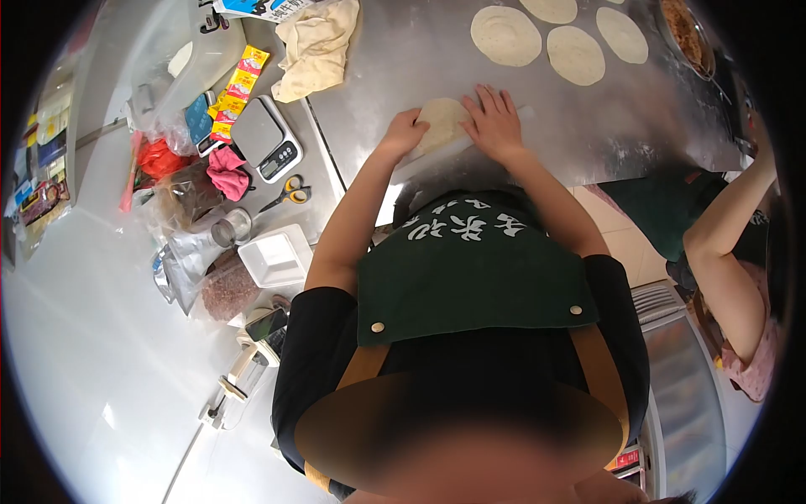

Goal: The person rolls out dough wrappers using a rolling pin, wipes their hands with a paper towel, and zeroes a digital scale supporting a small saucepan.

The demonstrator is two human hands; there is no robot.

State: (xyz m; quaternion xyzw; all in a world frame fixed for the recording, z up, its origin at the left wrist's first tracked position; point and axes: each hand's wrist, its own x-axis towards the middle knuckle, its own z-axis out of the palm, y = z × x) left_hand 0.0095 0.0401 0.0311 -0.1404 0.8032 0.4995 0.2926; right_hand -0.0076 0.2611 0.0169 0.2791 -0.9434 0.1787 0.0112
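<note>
On the shiny steel bench (403, 50), the left hand (403, 132) and the right hand (494, 123) press with flat, spread fingers on a pale round dough piece (441, 122) over a rolling pin (barely visible), while finished flat dough rounds (505, 35) lie apart beyond, keeping room for rolling.

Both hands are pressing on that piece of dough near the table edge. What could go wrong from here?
The dough lies close to the steel table edge, so a hard push from the left hand or right hand might slide it off. Rolled rounds lie just beyond; a long stroke could hit them.
</note>
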